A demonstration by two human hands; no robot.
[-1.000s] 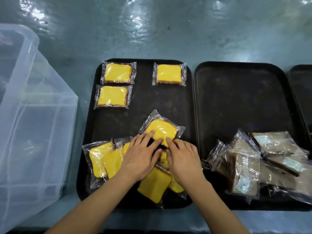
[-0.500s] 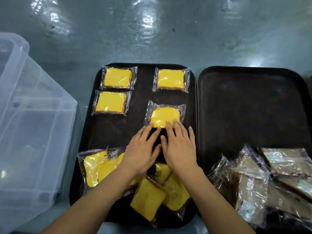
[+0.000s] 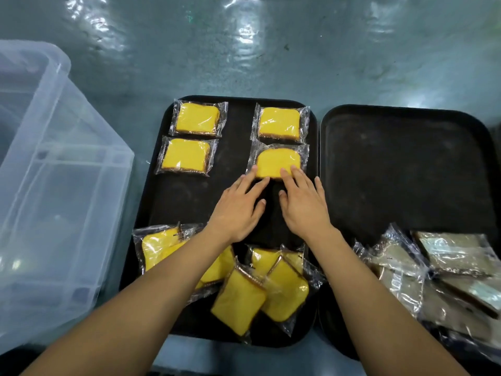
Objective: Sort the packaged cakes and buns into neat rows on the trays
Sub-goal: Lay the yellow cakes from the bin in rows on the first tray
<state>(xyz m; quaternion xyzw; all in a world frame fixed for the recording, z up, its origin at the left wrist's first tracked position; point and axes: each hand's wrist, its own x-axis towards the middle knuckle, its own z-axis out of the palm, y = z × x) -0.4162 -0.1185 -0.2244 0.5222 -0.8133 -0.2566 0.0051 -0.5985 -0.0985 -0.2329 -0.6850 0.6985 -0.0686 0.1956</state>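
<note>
Both hands lie flat and open, left hand (image 3: 238, 210) and right hand (image 3: 305, 204), fingertips nudging a wrapped yellow cake (image 3: 278, 163) square under its neighbour on the left tray (image 3: 233, 191), likely to line up the rows.

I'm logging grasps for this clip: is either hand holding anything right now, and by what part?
Nothing is gripped. Straight fingertips of the left hand and right hand press the near edge of one yellow cake packet.
</note>
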